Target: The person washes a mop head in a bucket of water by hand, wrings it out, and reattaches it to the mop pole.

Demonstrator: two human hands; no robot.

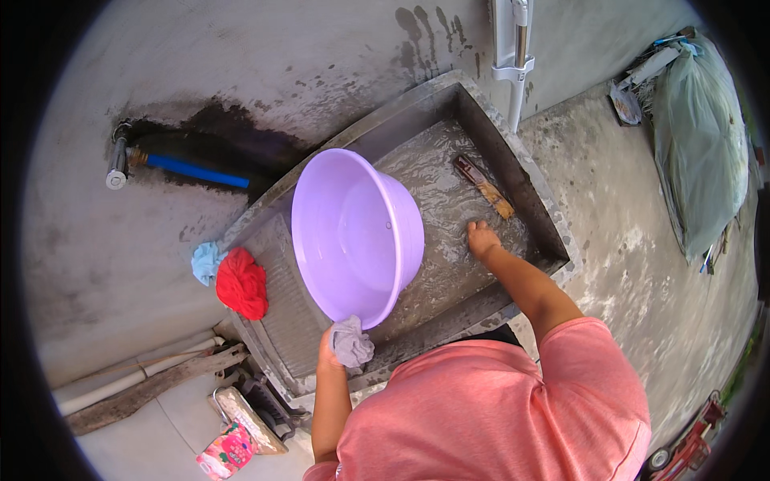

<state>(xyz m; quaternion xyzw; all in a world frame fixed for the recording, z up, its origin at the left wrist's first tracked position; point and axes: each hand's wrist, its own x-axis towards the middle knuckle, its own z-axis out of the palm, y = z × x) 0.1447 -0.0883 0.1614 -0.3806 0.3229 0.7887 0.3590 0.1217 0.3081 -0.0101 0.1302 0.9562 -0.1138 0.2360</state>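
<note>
A purple plastic basin (412,222) stands tilted over the concrete sink (544,198), its inside turned toward the wall tap. My left hand (328,350) is at the basin's lower rim, with a crumpled greyish cloth (351,341) bunched against that rim and covering most of the fingers. Over in the right half of the sink, my right hand (483,239) reaches down to the wet bottom with bent fingers; its palm side is hidden. Just beyond those fingers lies a wooden-handled brush (483,186) with yellowish bristles. Shallow water ripples across the sink floor.
Red cloth (242,284) and light-blue cloth (207,262) lie at the sink's left corner beside the ribbed washboard (286,324). A metal tap (118,161) with a blue hose (198,171) juts from the wall. A white pipe (515,90) rises behind. A large plastic bag (701,144) stands right.
</note>
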